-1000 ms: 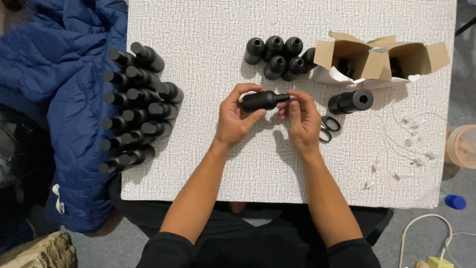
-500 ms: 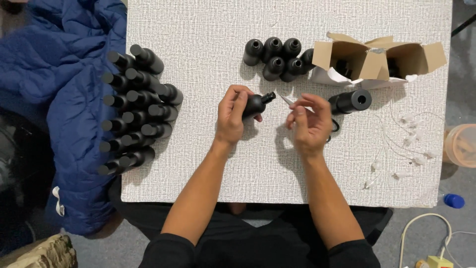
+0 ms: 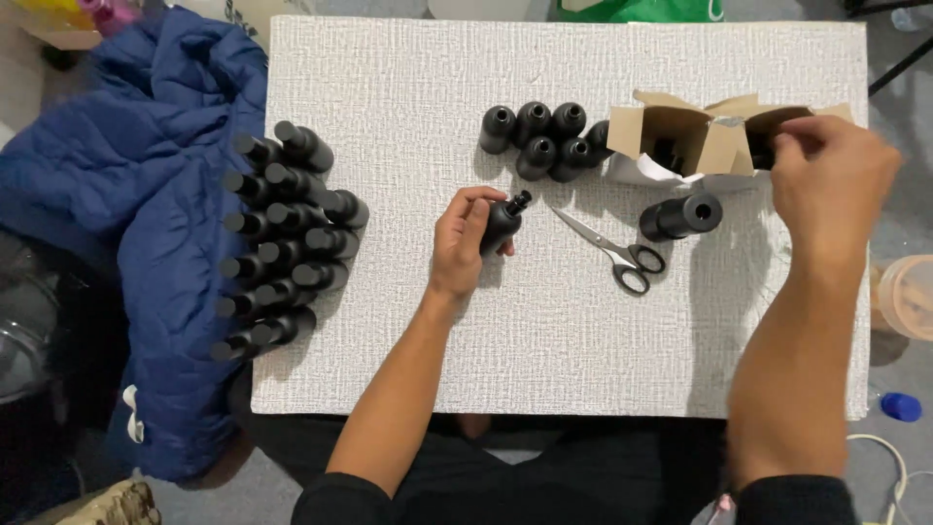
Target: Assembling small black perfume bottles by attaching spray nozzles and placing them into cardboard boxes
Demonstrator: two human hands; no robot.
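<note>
Black plastic bottle (image 3: 501, 224) sits in the left hand's (image 3: 465, 241) clenched grip; right hand (image 3: 831, 180) pinches something, seemingly black, at the torn cardboard box (image 3: 680, 136). Steel scissors (image 3: 612, 248) lie between them on the desk (image 3: 408, 87); six black caps (image 3: 539, 136) cluster beyond.

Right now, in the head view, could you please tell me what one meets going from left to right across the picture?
Blue jacket → rows of capped black bottles → left hand holding an open black bottle → scissors → black bottle on its side → right hand at the open cardboard box.

Bare mat (image 3: 408, 126) between bottle rows (image 3: 282, 228) and bottle cluster (image 3: 544, 136), scissors (image 3: 612, 248) blocking centre-right
</note>
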